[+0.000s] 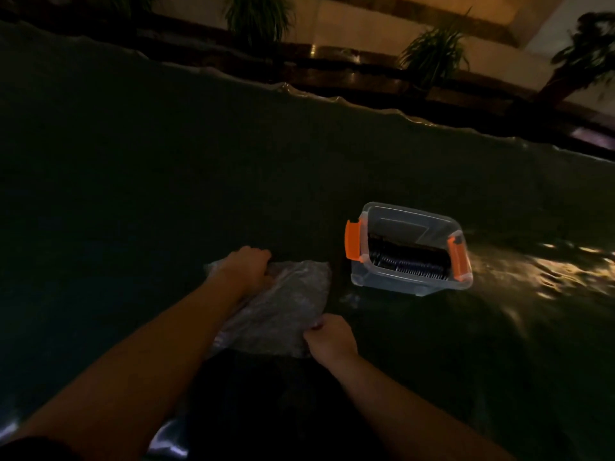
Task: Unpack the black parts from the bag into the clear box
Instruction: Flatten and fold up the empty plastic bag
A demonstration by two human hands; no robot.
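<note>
Scanning from the left of the frame, I find my left hand (248, 266) curled over the far end of the bag (276, 311), fingers closed on the plastic; I judge this pins the bag so it cannot slide. The bag is a cloudy, crinkled pouch lying at lower centre on the dark table covering (133, 161). At its near edge, my right hand (329, 337) pinches a fold of plastic between closed fingers, probably to spread the mouth for reaching in. Right of the bag, near but apart from it, the clear box (411, 249) stands at right centre, lid off, its orange latches (352, 240) swung outward so the opening stays free. A row of black parts (409, 262) already lies inside along its floor.

Limits of view: low light hides the bag's contents, so I cannot tell how many parts remain. The exact form of the parts is unreadable. Both forearms are cut off by the bottom edge
</note>
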